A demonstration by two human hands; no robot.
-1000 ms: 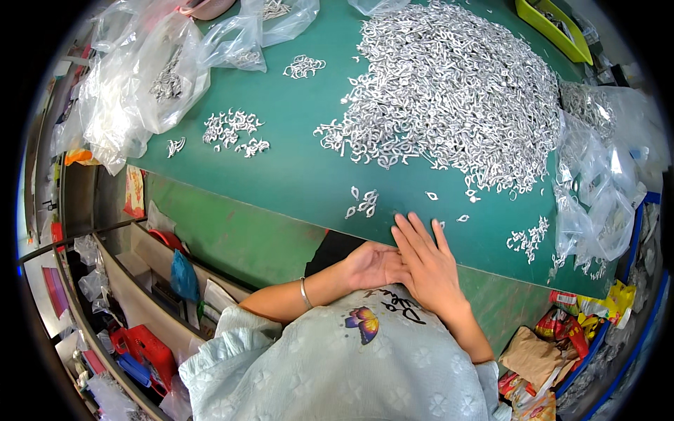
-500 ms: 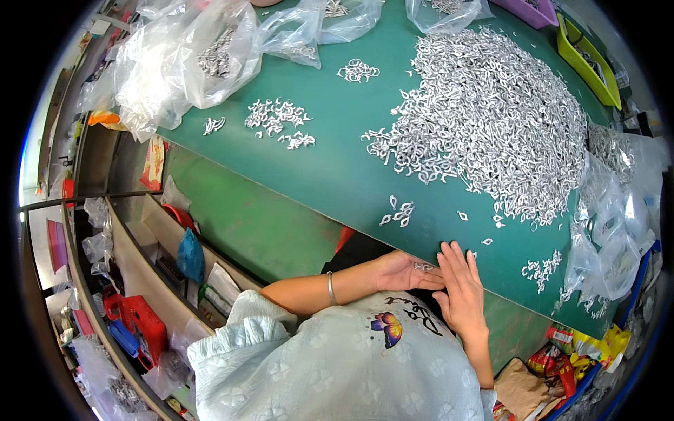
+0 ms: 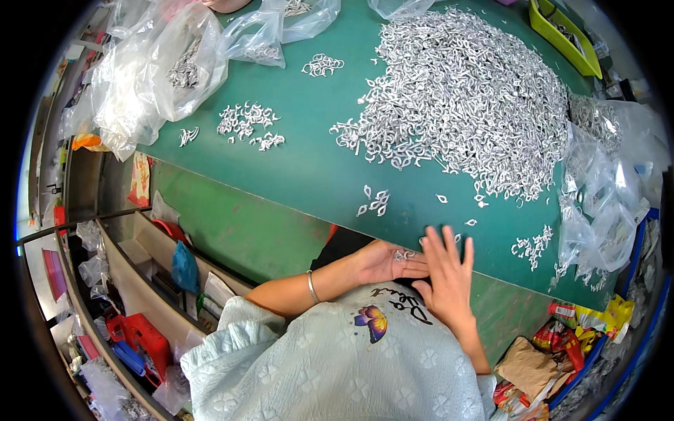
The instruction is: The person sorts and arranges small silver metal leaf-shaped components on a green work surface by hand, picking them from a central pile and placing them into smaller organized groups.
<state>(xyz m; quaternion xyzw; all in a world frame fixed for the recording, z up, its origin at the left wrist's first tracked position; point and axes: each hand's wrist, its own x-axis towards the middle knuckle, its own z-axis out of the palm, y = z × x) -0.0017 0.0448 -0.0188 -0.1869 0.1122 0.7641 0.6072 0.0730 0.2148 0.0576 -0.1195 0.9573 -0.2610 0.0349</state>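
My left hand (image 3: 379, 262) lies palm up at the table's near edge, with a few small silver metal pieces (image 3: 402, 256) resting on the palm and fingers. My right hand (image 3: 449, 281) is just beside it, fingers stretched and spread over the edge, overlapping the left fingertips; nothing shows in its grasp. Beyond the hands sits a small cluster of leaf-shaped silver pieces (image 3: 380, 202). A few single ones, such as a loose piece (image 3: 441, 198), lie nearby. A large heap of similar silver pieces (image 3: 470, 105) covers the table's far right part.
Small groups of curved pieces (image 3: 247, 123) and rings (image 3: 323, 65) lie on the green table (image 3: 295, 147). Clear plastic bags (image 3: 133, 91) stand at the left, another bag (image 3: 597, 210) at the right. A yellow-green tray (image 3: 565, 38) is at the far right. Shelving (image 3: 133, 281) stands at lower left.
The whole view has shifted slightly, so the table appears farther up and left. My right hand's fingers have spread wider. The left palm still carries its silver pieces.
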